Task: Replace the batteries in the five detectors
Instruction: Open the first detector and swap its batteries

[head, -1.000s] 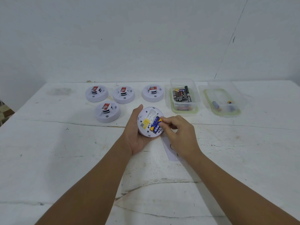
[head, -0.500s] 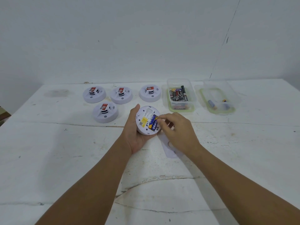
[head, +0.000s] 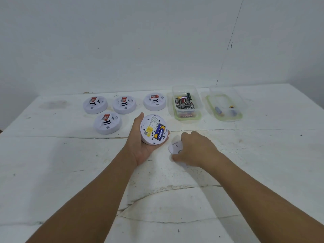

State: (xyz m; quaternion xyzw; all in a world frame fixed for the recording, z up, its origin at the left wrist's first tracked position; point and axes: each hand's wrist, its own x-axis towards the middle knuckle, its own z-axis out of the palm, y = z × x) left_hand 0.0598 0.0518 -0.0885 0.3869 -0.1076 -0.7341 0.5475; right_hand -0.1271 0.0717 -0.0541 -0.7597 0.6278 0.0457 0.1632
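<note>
While the left hand [head: 140, 146] cradles a round white plastic detector [head: 154, 129] from beneath, thumb along its far left rim and fingertips curled round its right edge, the detector is held tilted with its underside facing the camera. In that exposed underside, the open compartment holds a blue-and-yellow cylindrical battery [head: 159, 131], lying just right of a small yellow label [head: 149, 129]. Just to the right of this grip and slightly nearer the person, the right hand [head: 194, 149] rests knuckles-up on the white painted table [head: 52, 163], its fingers curled over a small white plastic cover piece [head: 175, 146] that lies flat on the surface; the hand appears to grasp the piece, though the fingertips are hidden beneath the hand.

Beyond and to the left of the held detector, four more round white detectors stand face-up on the table: one [head: 107, 123] just left of the left thumb, and a row of three farther back [head: 95, 104], [head: 124, 104], [head: 154, 101], each bearing a red label. Beyond and to the right of the grip sits a clear rectangular plastic container with a green rim [head: 186, 103], filled with many dark batteries. Farther right, well apart from both hands, a second clear green-rimmed container [head: 225, 106] holds only a few loose batteries. A plain white wall [head: 157, 41] rises behind the table.
</note>
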